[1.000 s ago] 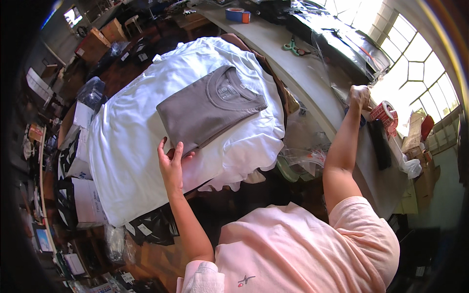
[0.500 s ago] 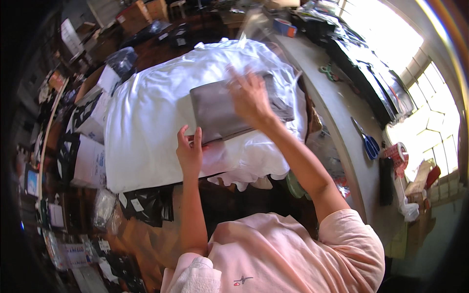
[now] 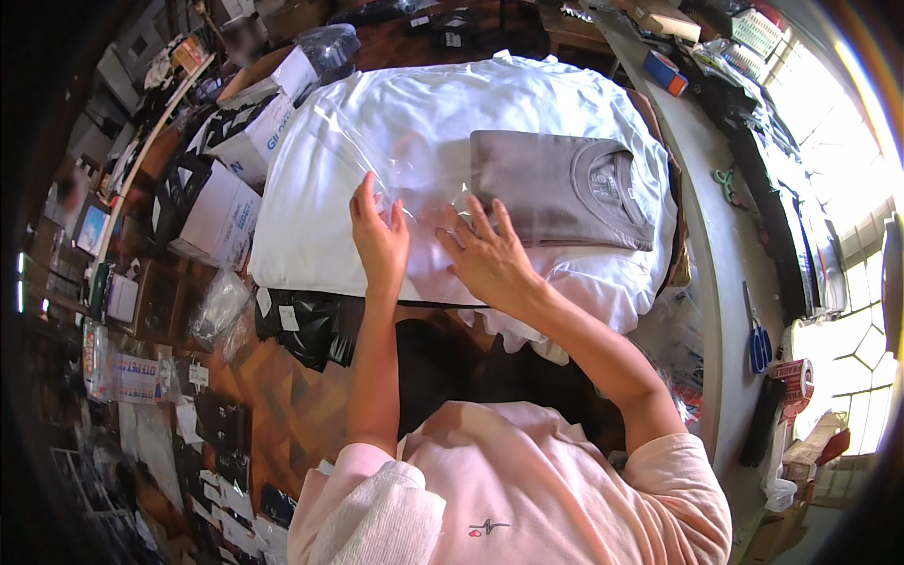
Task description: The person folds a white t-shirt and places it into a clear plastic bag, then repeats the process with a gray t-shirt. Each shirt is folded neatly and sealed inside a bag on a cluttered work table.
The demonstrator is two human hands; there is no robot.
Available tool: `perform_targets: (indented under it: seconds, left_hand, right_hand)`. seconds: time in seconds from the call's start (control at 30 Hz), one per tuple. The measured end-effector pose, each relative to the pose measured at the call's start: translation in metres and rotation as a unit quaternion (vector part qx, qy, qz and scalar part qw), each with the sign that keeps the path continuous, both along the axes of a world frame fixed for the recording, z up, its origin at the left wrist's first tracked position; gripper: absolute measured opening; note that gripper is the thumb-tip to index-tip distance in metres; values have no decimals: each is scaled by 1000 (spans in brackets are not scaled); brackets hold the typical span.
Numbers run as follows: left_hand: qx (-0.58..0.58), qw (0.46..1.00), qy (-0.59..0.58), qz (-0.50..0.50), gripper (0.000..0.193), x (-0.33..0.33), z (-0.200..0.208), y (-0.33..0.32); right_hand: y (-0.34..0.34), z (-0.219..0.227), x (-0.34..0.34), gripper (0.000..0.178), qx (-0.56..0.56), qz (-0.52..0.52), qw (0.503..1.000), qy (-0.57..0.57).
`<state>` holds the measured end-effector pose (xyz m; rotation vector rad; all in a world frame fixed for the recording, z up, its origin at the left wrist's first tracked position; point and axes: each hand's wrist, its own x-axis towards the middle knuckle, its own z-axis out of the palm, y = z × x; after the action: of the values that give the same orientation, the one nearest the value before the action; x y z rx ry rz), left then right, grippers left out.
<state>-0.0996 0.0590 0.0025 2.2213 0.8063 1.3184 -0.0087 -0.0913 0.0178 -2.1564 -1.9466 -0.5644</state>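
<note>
A folded grey T-shirt (image 3: 556,202) lies on the right half of the white cloth-covered surface (image 3: 301,188), its round collar turned to the right. To its left is a clear plastic bag (image 3: 407,155), a thin shiny sheet that lies on the cloth; its exact edges are hard to make out. My left hand (image 3: 381,247) is at the bag's near side, thumb and fingers apart, with film around the fingertips. Over the film near the shirt's left end, my right hand (image 3: 497,264) spreads its fingers, palm down. Neither hand grips the shirt.
Along the right runs a grey ledge (image 3: 711,311) with blue-handled scissors (image 3: 759,344), green-handled scissors (image 3: 725,184), a tape roll (image 3: 794,381) and dark stacked packages (image 3: 767,198). White cardboard boxes (image 3: 221,212) stand left of the surface. Black plastic packages (image 3: 306,330) lie below its front left.
My view has shifted, so the surface appears farther right. My right hand has come off the grey shirt and moved left onto the clear film. The bag now shows beside my left hand.
</note>
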Motion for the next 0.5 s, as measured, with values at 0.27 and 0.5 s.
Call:
perform_targets:
  seconds: [0.27,0.5]
  left_hand:
    - [-69,985,42,153,54,-11,5,52]
    - [143,975,134,106,37,39,5,28]
  right_hand:
    - [-33,25,44,57,10,-68,984,161]
    - [-39,22,39,48,118,-94,961,233]
